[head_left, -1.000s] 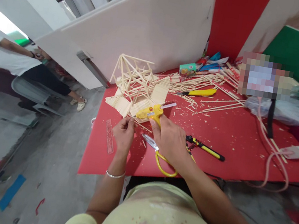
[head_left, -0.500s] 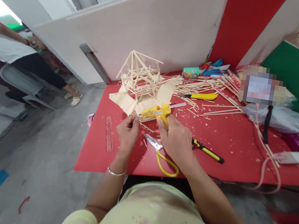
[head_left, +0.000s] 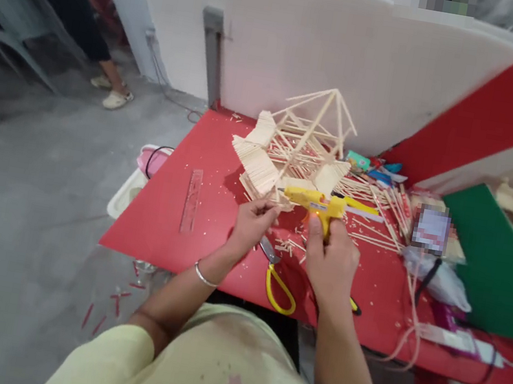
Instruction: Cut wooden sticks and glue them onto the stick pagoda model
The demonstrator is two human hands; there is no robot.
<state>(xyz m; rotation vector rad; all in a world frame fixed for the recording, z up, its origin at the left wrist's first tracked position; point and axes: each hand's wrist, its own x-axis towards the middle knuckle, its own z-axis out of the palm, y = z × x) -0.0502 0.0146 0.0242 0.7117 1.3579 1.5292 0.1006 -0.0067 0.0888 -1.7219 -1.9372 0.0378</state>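
Observation:
In my right hand [head_left: 334,257] is a yellow glue gun [head_left: 316,203] with a glue stick out of its back. Its nozzle points left, close above the near edge of a pale wooden-stick model [head_left: 261,165]. My left hand [head_left: 253,224] is closed in a pinch at that edge, just below the nozzle; what its fingertips hold is too small to make out. The model has flat panels of sticks laid side by side and an open frame rising to a peak. Between my hands lie yellow-handled scissors [head_left: 278,284].
A clear ruler [head_left: 191,201] lies at left on the red table [head_left: 152,227]. A yellow cutter [head_left: 362,206] and loose sticks [head_left: 376,241] are at right. Stick scraps [head_left: 289,245] lie near the scissors. A white partition [head_left: 282,39] stands behind. A person's leg [head_left: 113,76] shows at far left.
My view has turned, so the table sits differently in it. The glue gun is now more level, its nozzle still by my left fingertips. My left hand is now at the model's near edge.

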